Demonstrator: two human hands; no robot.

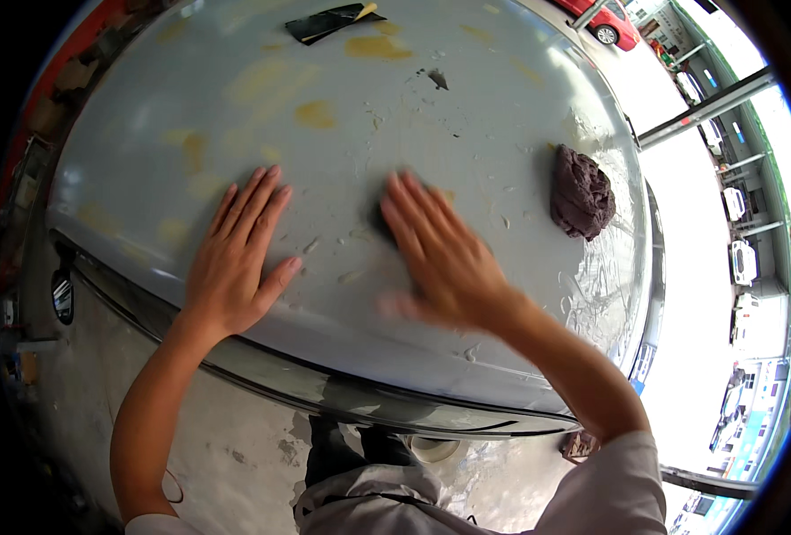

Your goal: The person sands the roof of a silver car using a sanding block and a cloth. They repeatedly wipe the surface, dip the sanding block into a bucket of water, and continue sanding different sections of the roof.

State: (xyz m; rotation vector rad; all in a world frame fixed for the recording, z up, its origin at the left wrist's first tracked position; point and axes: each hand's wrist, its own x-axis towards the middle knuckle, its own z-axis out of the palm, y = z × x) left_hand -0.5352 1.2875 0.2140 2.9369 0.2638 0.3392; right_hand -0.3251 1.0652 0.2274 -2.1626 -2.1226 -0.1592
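Note:
My left hand (237,254) lies flat on the wet grey car roof (493,134), fingers stretched out and thumb apart, holding nothing. To its right, my right hand (442,251) presses palm-down on the same panel, smeared by motion. A dark edge of what looks like sandpaper (384,219) peeks out under its fingers; most of that piece is hidden. Yellowish patches (316,113) mark the grey surface, and water drops are scattered around both hands. A crumpled dark purple cloth (582,193) rests farther right on the roof, beside a wet, shiny stretch.
Near the roof's far edge lies a black sheet (324,25) with a yellow-tipped piece on it. A side mirror (62,296) sticks out at left. Below the near edge, a bucket (434,448) stands on the floor. A red car (606,25) is parked at far right.

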